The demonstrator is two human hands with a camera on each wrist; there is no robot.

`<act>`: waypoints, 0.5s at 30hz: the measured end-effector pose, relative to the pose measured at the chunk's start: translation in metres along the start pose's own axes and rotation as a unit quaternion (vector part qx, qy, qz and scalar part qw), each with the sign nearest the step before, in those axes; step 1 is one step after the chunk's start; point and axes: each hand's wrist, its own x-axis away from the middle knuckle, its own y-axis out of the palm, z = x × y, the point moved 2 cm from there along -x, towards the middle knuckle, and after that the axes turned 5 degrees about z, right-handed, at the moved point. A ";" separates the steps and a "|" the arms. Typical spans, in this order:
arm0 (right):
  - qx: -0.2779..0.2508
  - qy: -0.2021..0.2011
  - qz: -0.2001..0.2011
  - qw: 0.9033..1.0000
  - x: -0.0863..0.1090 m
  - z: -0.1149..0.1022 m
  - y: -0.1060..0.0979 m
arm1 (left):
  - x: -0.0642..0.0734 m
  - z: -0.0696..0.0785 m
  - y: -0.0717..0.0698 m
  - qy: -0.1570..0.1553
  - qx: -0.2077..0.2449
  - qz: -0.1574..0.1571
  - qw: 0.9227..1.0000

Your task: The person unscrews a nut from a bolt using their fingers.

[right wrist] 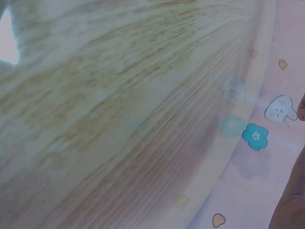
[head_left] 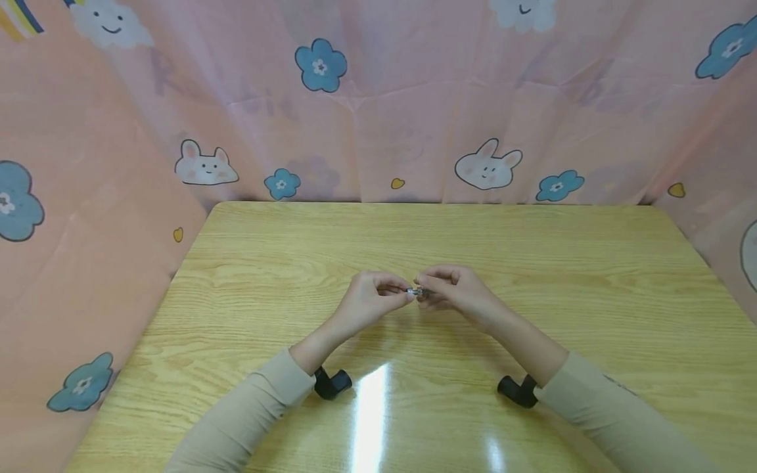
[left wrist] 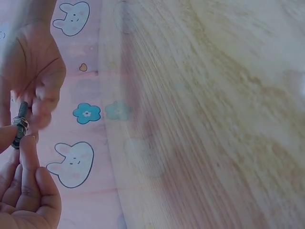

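Observation:
A small metal bolt (head_left: 414, 291) with a nut on its thread is held up over the table, between the two hands. My left hand (head_left: 372, 299) pinches it by its head end between thumb and fingers. In the left wrist view the bolt's bare thread (left wrist: 23, 109) points toward the palm of my right hand (head_left: 458, 289), and the nut (left wrist: 20, 122) sits partway along the shank. The right hand's fingers curve loosely around the threaded end, thumb apart from it. Only an edge of a hand (right wrist: 290, 205) shows in the right wrist view.
Beneath the hands lies a wood-grain table (head_left: 284, 243) with glossy reflections near its front. A pink curtain (head_left: 390, 118) printed with rabbits and flowers hangs behind and at both sides. Dark wrist devices (head_left: 332, 384) show at both cuffs.

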 end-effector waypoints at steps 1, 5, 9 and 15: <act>-0.004 0.004 0.000 1.000 0.000 0.000 0.000 | 0.000 0.000 0.000 0.002 0.002 0.000 1.000; -0.008 0.005 -0.003 1.000 0.000 0.002 -0.002 | -0.001 -0.001 0.000 0.011 0.010 -0.004 1.000; -0.013 -0.013 -0.011 1.000 0.001 0.001 -0.003 | 0.000 -0.001 0.000 0.017 0.011 -0.005 1.000; -0.021 -0.012 -0.007 1.000 0.002 -0.002 -0.003 | 0.000 -0.001 0.001 0.010 0.017 -0.006 1.000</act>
